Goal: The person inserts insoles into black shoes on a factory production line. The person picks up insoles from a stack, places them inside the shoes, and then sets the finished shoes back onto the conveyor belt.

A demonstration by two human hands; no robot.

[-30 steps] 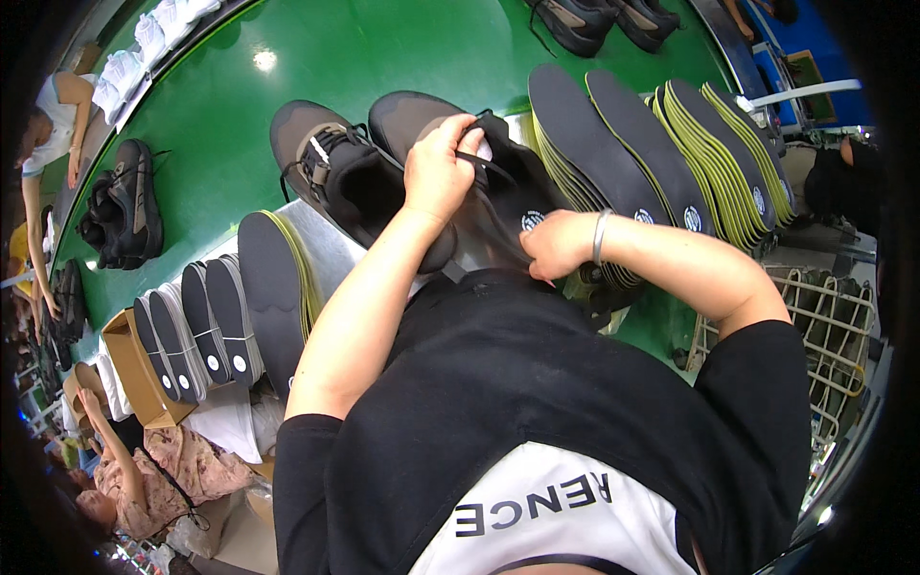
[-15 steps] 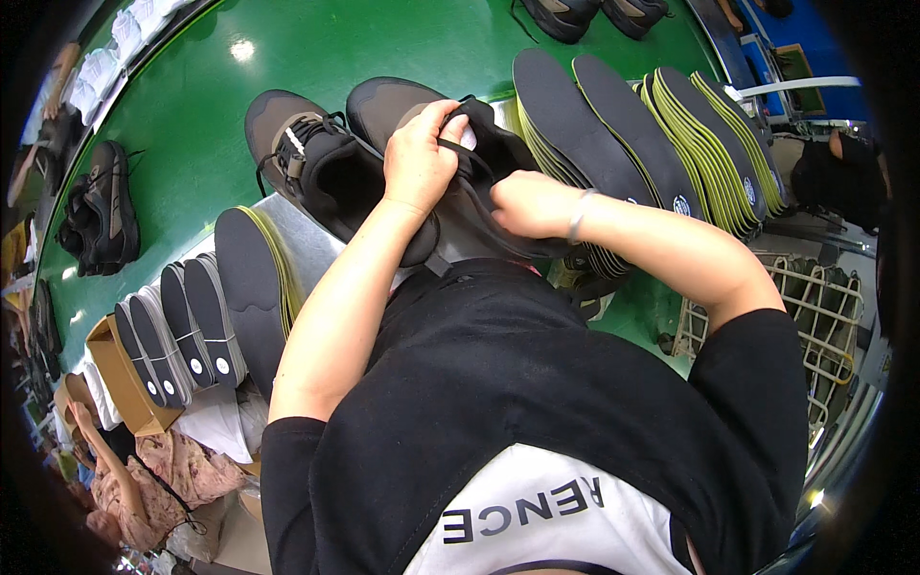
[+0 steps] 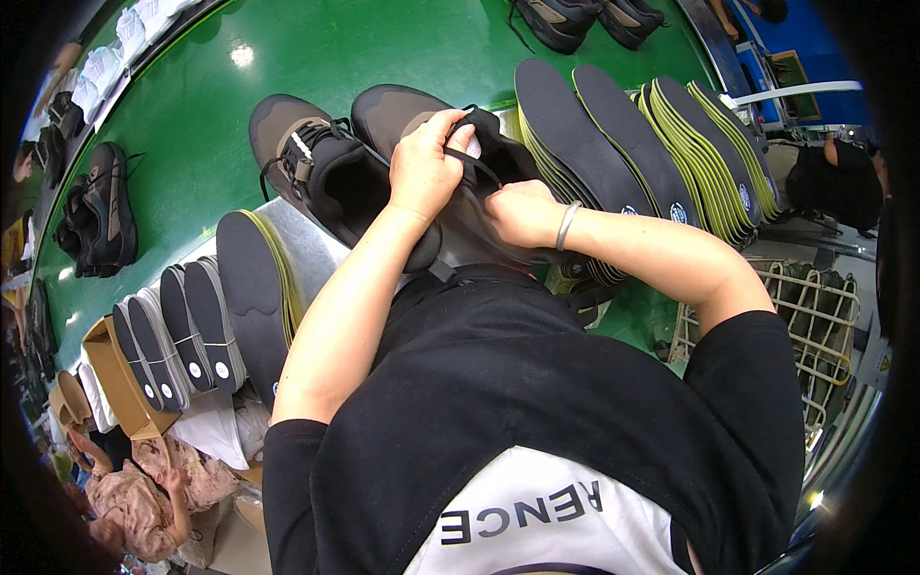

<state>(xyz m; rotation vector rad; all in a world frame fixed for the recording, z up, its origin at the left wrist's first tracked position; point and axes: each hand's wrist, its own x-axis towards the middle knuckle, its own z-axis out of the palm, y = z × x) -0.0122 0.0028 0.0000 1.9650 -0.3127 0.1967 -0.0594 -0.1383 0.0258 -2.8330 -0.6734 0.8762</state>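
My left hand (image 3: 426, 168) is closed around the tongue and upper of a brown and black shoe (image 3: 391, 110), near its opening. From beside its fingers a black shoelace (image 3: 477, 165) stretches to my right hand (image 3: 522, 213), whose curled fingers grip it on the shoe's near side. My hands and forearms cover much of this shoe. Its mate, a second shoe (image 3: 280, 134) with black laces, lies just to the left, toe pointing away and opening showing.
Stacks of black and lime insoles (image 3: 580, 120) stand at the right, another insole stack (image 3: 251, 287) at the left. Banded insoles (image 3: 158, 345) lie by a cardboard box (image 3: 120, 374). More shoes (image 3: 105, 211) rest on the green table (image 3: 383, 43). A co-worker (image 3: 144, 498) is at lower left.
My right hand has turned slightly, still at the lace. The left hand keeps its hold on the shoe. At lower left, the co-worker's arms have shifted.
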